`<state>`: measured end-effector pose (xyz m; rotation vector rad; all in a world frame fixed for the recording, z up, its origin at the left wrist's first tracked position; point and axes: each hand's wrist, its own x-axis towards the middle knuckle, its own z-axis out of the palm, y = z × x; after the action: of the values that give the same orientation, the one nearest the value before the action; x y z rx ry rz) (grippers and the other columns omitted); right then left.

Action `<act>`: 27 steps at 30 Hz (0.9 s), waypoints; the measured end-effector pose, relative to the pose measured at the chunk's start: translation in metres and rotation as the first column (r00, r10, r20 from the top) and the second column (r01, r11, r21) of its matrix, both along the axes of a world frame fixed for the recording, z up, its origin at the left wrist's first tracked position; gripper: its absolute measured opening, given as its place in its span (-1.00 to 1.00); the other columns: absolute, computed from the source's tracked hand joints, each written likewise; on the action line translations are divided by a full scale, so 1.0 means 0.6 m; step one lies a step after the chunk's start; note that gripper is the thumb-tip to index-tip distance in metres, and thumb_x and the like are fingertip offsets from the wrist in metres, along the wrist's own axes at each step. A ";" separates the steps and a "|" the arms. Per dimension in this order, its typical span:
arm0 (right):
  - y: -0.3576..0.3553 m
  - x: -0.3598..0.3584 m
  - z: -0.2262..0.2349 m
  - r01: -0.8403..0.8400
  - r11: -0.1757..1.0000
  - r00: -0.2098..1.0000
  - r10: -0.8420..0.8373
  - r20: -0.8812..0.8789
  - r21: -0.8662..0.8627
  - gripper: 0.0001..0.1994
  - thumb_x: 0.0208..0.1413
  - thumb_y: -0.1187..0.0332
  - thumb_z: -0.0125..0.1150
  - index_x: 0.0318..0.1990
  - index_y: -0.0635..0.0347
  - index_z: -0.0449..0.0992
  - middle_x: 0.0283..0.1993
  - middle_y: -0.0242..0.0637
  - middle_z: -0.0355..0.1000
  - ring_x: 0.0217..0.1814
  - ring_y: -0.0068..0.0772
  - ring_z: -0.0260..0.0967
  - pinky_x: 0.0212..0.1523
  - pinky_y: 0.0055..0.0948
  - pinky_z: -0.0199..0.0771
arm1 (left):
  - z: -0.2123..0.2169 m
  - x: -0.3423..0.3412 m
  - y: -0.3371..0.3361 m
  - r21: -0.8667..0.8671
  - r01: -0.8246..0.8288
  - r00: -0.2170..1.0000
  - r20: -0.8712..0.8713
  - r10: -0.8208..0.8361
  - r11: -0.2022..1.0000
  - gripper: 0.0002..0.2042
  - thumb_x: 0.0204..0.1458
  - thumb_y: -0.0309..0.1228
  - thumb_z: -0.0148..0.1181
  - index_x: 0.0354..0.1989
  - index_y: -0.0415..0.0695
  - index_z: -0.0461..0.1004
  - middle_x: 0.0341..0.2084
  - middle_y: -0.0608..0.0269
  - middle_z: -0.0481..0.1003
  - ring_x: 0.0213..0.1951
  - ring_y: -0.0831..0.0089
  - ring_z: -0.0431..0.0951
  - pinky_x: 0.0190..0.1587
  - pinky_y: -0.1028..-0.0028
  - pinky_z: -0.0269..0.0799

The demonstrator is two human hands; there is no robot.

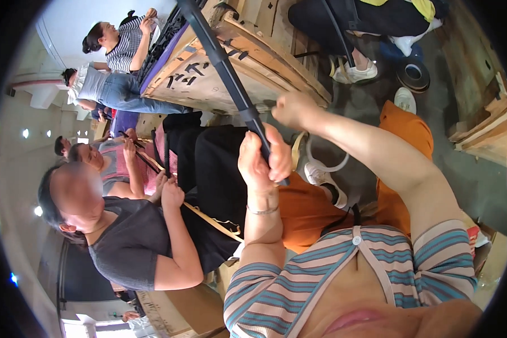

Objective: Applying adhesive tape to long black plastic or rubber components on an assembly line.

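Observation:
My left hand (263, 159) is wrapped around a long black rod (222, 65) that runs up and to the left from my lap. My right hand (294, 107) is a closed fist just right of the rod's upper grip, pinching something small at the rod; what it pinches is too small to tell. A thin white cord loop (328, 167) hangs below my right forearm. My orange trousers (403, 132) lie under both arms.
A person in a dark grey shirt (130, 239) sits close at my left, hands on black fabric (217, 174). Other seated people are further left. Cardboard sheets (205, 79) lie ahead, a tape roll (414, 74) on the floor, wooden boards (484, 129) at right.

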<state>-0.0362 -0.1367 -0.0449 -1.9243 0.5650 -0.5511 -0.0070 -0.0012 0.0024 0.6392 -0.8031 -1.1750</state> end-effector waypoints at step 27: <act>0.041 -0.068 0.115 -0.702 0.622 0.618 0.291 0.731 0.345 -0.51 -0.05 0.24 0.26 0.02 0.28 0.30 -0.41 -0.54 0.29 -0.55 -0.83 0.08 -0.61 -0.81 -0.01 | 0.013 0.003 0.028 -0.304 0.431 0.705 -0.474 -0.528 0.849 -0.64 0.18 -0.12 -0.30 -0.39 -0.20 0.22 -0.80 0.28 0.20 -0.88 0.56 0.10 -0.88 0.60 -0.02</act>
<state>-0.0769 -0.1123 0.0244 -1.0747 -0.2747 -0.4790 -0.0053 0.0156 0.0100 -0.0906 -0.5758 -1.6467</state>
